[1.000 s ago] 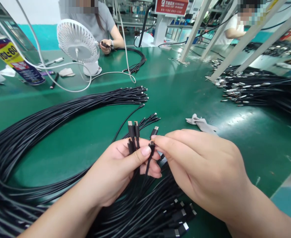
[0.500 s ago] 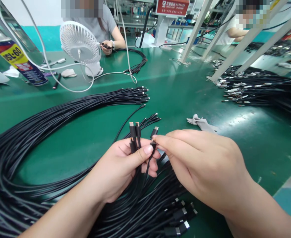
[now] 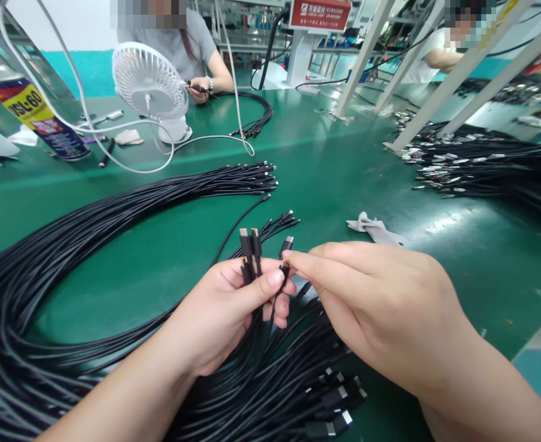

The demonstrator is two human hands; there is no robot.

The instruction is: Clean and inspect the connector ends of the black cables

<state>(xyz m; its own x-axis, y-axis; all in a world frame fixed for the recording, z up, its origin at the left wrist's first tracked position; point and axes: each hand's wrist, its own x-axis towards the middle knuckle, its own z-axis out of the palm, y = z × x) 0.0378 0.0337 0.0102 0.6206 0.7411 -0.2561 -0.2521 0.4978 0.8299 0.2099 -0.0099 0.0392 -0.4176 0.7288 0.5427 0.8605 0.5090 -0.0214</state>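
Note:
Several black USB cables (image 3: 246, 244) stand with their plugs up in my left hand (image 3: 233, 301), which is closed around them below the plugs. My left thumb presses on one more cable plug (image 3: 283, 270), held apart to the right. My right hand (image 3: 376, 294) pinches at that plug with thumb and forefinger, its other fingers curled out of sight. Another plug (image 3: 288, 244) sticks up just behind the right fingertips. Under both hands lies a thick bundle of black cables (image 3: 270, 380), with metal plug ends toward the lower right.
A long curved cable bundle (image 3: 127, 209) lies on the green table (image 3: 325, 166). A crumpled grey cloth (image 3: 376, 230) rests behind my right hand. Farther off are a white fan (image 3: 148, 80), a spray can (image 3: 44, 120), a cable pile (image 3: 482, 159) and a co-worker's hand (image 3: 199, 89) holding cables.
Almost nothing differs. My left hand's lower fingers have curled in slightly, and both hands stay at the same plug.

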